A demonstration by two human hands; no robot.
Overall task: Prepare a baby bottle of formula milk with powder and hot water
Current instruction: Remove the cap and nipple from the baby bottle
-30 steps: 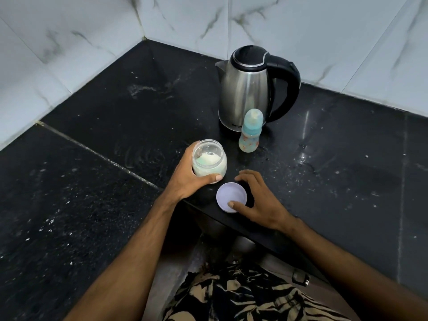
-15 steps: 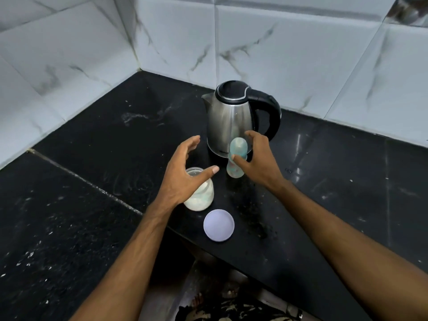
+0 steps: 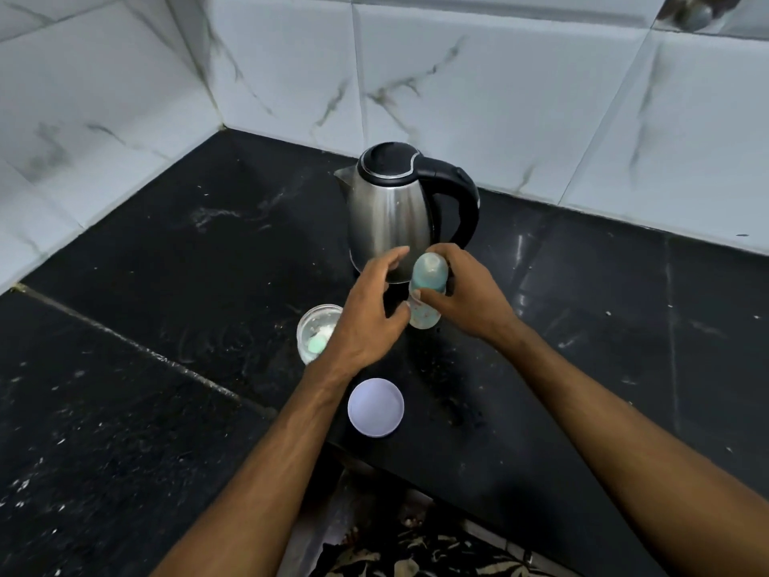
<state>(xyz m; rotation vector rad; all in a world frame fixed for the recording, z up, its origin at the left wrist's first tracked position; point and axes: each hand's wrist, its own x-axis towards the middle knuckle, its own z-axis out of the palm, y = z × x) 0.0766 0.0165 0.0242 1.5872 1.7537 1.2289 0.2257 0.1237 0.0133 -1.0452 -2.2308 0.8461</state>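
Note:
A small baby bottle (image 3: 428,281) with a teal cap stands in front of the steel kettle (image 3: 389,210). My right hand (image 3: 466,297) grips the bottle from the right, thumb across its front. My left hand (image 3: 370,314) hovers just left of the bottle, fingers spread, thumb close to the bottle's lower body; I cannot tell if it touches. An open glass jar of white powder (image 3: 314,331) with a teal scoop inside sits on the counter, partly hidden by my left hand. Its pale lilac lid (image 3: 375,406) lies flat near the counter's front edge.
The black stone counter (image 3: 166,306) fills a corner between white marble-tiled walls (image 3: 478,77). The counter's front edge (image 3: 416,472) runs just behind the lid, with patterned fabric below it. White specks and smears dot the stone.
My left hand let go of the jar and moved right toward the bottle. My right hand left the lid, reached the bottle and closed on it.

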